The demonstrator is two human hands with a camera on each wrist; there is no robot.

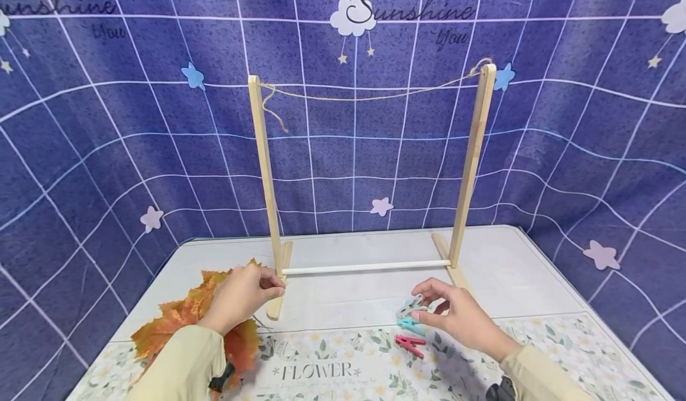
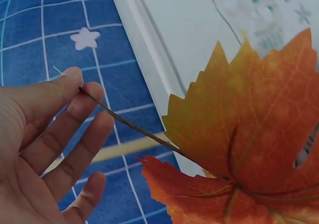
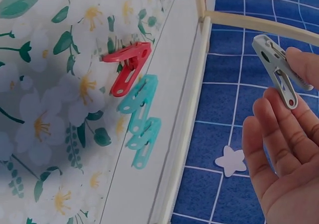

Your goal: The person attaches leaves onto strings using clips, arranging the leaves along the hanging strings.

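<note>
Thumb and forefinger of my left hand [image 1: 243,294] pinch the thin brown stem [image 2: 134,127] of an orange-yellow maple leaf [image 2: 269,114]. In the head view, orange leaves [image 1: 182,314] spread below and left of that hand. My right hand [image 1: 455,314] pinches a grey clothespin [image 3: 276,69] between thumb and fingers. Under it on the table lie two turquoise clothespins [image 3: 144,142], one beside the other, and a red clothespin [image 3: 128,67] nearer the front.
A wooden stand [image 1: 471,168] with two uprights and a white crossbar [image 1: 370,267] stands at the back of the table. A slack twine line [image 1: 354,99] joins the tops of its posts. Behind hangs a blue gridded cloth [image 1: 343,174]. Floral cloth [image 1: 321,353] covers the table's front.
</note>
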